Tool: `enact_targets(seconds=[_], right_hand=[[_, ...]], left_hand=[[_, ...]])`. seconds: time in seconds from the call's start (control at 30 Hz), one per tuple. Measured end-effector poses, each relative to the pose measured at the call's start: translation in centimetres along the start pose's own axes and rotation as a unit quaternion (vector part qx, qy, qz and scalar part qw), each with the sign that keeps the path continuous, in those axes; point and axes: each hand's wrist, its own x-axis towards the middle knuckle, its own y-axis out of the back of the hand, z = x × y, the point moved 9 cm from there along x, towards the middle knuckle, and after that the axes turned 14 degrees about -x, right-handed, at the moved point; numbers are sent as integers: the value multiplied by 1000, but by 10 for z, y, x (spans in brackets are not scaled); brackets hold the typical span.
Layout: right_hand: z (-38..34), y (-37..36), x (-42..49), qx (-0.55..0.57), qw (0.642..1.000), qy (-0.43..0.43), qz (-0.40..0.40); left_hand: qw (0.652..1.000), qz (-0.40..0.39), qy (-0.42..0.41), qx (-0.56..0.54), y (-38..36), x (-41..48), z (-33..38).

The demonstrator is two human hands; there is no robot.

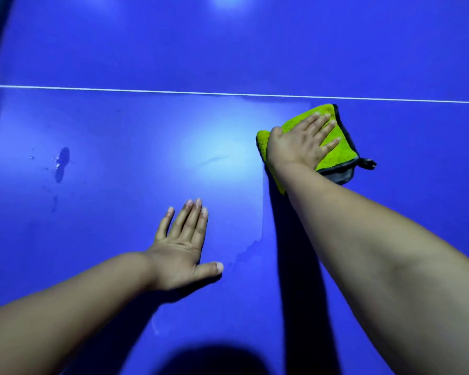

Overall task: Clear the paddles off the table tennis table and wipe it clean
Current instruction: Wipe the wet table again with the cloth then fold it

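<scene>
Lying flat: right hand (299, 144) on cloth (337, 155), left hand (179, 247) on table (255, 55).

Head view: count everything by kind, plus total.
Hands: 2 (left hand, right hand)
Cloth: 1
Table: 1
White line: 1
Total: 5

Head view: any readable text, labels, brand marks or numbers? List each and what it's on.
None: no readable text anywhere in this view.
table tennis table: plain blue, only a white line, no print.
green cloth: no brand visible; its dark loop shows no legible label.
Part of the cloth is hidden under the right hand.
</scene>
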Motion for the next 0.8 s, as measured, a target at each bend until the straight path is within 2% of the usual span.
enact_targets(seconds=[0.1, 0.23, 0.37, 0.47, 0.7, 0.8], right_hand=[[-26, 9, 24, -8, 999, 42, 8], [-57, 19, 36, -45, 980, 188, 40], [-70, 20, 22, -91, 927, 359, 67], [-69, 16, -6, -123, 880, 452, 77], [-36, -10, -99, -153, 815, 551, 94], [-11, -21, -146, -141, 805, 568, 98]], left_hand=[[1000, -9, 3, 4, 1, 2, 0], [1000, -12, 3, -3, 3, 2, 0], [1000, -5, 5, -6, 3, 2, 0], [1000, 6, 2, -6, 4, 1, 0], [999, 50, 11, 16, 4, 0, 1], [997, 77, 13, 28, 3, -1, 3]])
